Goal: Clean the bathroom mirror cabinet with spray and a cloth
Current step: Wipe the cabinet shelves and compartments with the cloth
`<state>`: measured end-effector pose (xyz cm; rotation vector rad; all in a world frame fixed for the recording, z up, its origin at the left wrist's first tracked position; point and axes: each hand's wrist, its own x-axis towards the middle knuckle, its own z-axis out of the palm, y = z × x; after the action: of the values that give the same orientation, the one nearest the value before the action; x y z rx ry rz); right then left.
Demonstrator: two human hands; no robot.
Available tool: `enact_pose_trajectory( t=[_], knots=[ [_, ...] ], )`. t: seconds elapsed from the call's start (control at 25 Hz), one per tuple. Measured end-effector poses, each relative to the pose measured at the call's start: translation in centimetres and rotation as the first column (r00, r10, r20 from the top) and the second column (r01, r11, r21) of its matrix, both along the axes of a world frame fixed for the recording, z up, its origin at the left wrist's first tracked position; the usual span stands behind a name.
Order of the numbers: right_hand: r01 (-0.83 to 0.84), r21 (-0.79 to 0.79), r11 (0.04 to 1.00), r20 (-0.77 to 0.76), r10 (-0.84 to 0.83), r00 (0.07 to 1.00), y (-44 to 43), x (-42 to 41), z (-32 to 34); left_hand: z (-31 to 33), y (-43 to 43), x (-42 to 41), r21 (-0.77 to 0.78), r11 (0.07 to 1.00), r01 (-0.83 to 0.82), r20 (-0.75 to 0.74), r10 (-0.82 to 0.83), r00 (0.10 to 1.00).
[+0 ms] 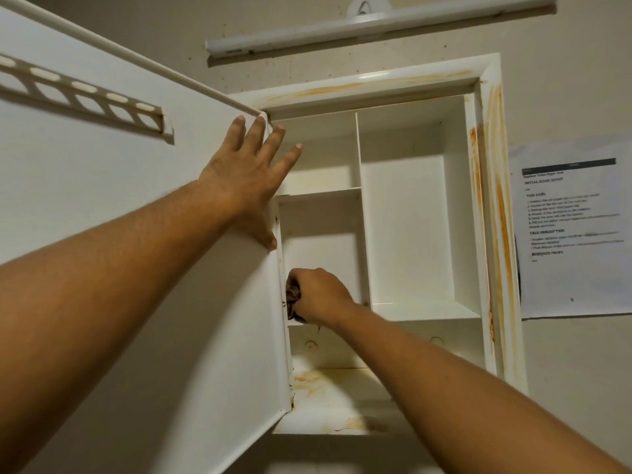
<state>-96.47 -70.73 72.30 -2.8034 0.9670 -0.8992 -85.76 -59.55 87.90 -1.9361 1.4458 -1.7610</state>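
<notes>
The cabinet (403, 217) stands open, its door (102, 200) swung out to the left. The strip being cleaned is the hinge-side wall (282, 268) of the middle-left compartment. It runs straight up and down and lies directly left of the right hand (321, 295). That hand is curled tight round a dark, bunched cloth (293, 297), which sits between the knuckles and the wall, apparently pressed against it just above a small shelf.

The left hand (246, 179) is higher up. It lies flat on the door's inner face beside the hinge edge, fingers straight and spread, holding nothing and seemingly bracing the door. The right hand is the nearer to the work, so the next stroke would likely run up or down along that edge. Orange stains (318, 381) mark the bottom shelf below. No spray bottle is in view.
</notes>
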Motion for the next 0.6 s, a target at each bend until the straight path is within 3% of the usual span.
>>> enact_pose_trajectory(
  t=[0.08, 0.16, 0.24, 0.36, 0.44, 0.52, 0.6],
  knots=[
    [-0.031, 0.007, 0.999, 0.046, 0.031, 0.998, -0.2, 0.2, -0.3, 0.1, 0.2, 0.0, 0.0, 1.0, 0.013, -0.001, -0.013, 1.0],
    [-0.063, -0.043, 0.997, -0.102, 0.058, 0.993, -0.2, -1.7, 0.3, -0.2, 0.4, 0.0, 0.006, 1.0, 0.027, -0.006, -0.027, 1.0],
    [0.001, -0.241, 0.97, -0.347, -0.088, 0.934, -0.3, -3.1, 1.4, -0.1, 0.1, 0.2, -0.009, 1.0, 0.016, 0.005, -0.016, 1.0],
    [0.098, -0.47, 0.877, -0.454, -0.335, 0.826, 0.6, -2.1, 1.8, 0.0, 0.0, 0.2, 0.001, 1.0, 0.013, 0.002, -0.013, 1.0],
    [0.118, -0.348, 0.93, -0.315, -0.234, 0.92, 0.5, 0.2, 1.1, 0.0, -0.1, 0.4, -0.002, 1.0, 0.011, 0.014, -0.011, 1.0],
    [0.037, -0.065, 0.997, -0.072, -0.041, 0.997, 0.1, 1.1, 0.7, 0.1, -0.1, 0.4, -0.004, 1.0, 0.015, 0.015, -0.015, 1.0],
    [-0.022, 0.061, 0.998, -0.036, 0.024, 0.999, -0.3, 0.4, 0.8, 0.2, -0.1, 0.4, -0.004, 1.0, 0.021, 0.015, -0.02, 1.0]
  ],
)
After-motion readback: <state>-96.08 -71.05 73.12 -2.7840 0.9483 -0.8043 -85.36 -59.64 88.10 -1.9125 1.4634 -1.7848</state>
